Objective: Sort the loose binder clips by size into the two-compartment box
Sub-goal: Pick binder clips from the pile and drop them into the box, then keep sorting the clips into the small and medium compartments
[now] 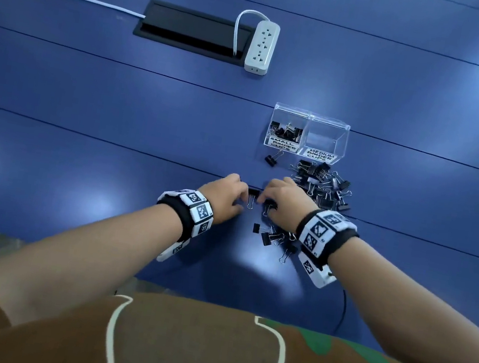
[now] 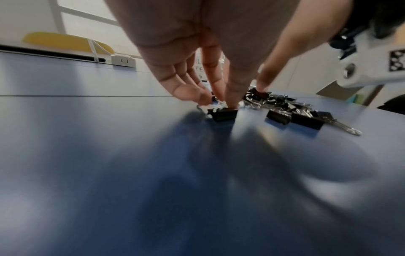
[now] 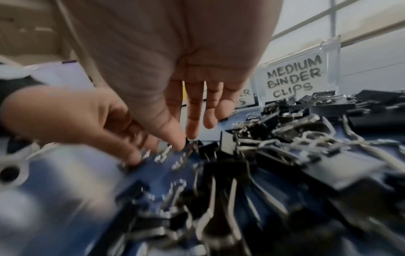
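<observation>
On the blue table, my left hand [image 1: 239, 201] pinches a black binder clip [image 2: 222, 113], thumb on its body and fingers at its wire handles. Close to its right, my right hand [image 1: 263, 201] has thumb and index tips closed on another small black clip [image 3: 191, 145]. A clip with its handles up [image 1: 251, 200] lies between the hands. A large heap of loose clips [image 1: 323, 182] sits right of the hands, a smaller group [image 1: 276, 237] under my right wrist. The clear two-compartment box [image 1: 329, 123] stands beyond: the SMALL side [image 1: 280, 144] holds several clips, and the MEDIUM side [image 3: 293, 78] looks empty.
One clip [image 1: 273, 159] lies alone in front of the box. A white power strip [image 1: 261, 46] and a black cable hatch [image 1: 193, 29] sit far back on the left. A dark cable [image 1: 342, 310] runs off the near table edge at the right.
</observation>
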